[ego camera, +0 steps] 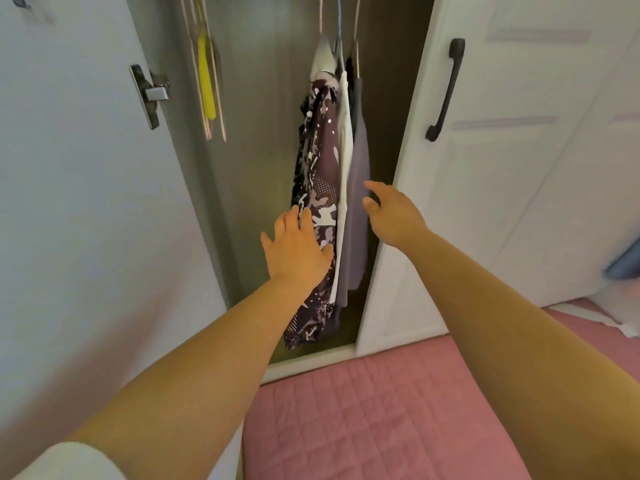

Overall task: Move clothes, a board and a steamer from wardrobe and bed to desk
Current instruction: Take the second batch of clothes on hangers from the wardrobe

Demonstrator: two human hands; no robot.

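Three garments hang on hangers inside the open wardrobe: a dark patterned garment (pixel 320 174), a white garment (pixel 344 161) and a grey garment (pixel 358 188). My left hand (pixel 298 247) lies flat against the lower part of the patterned garment, fingers spread. On the other side, my right hand (pixel 391 213) reaches in beside the grey garment with fingers apart and curled, holding nothing. No board or steamer is visible.
The left wardrobe door (pixel 86 168) stands open with a metal hinge (pixel 152 95). The right door (pixel 502 168) has a black handle (pixel 446 88). Empty hangers with a yellow one (pixel 204 71) hang at the upper left. A pink quilted bed (pixel 381 420) lies below.
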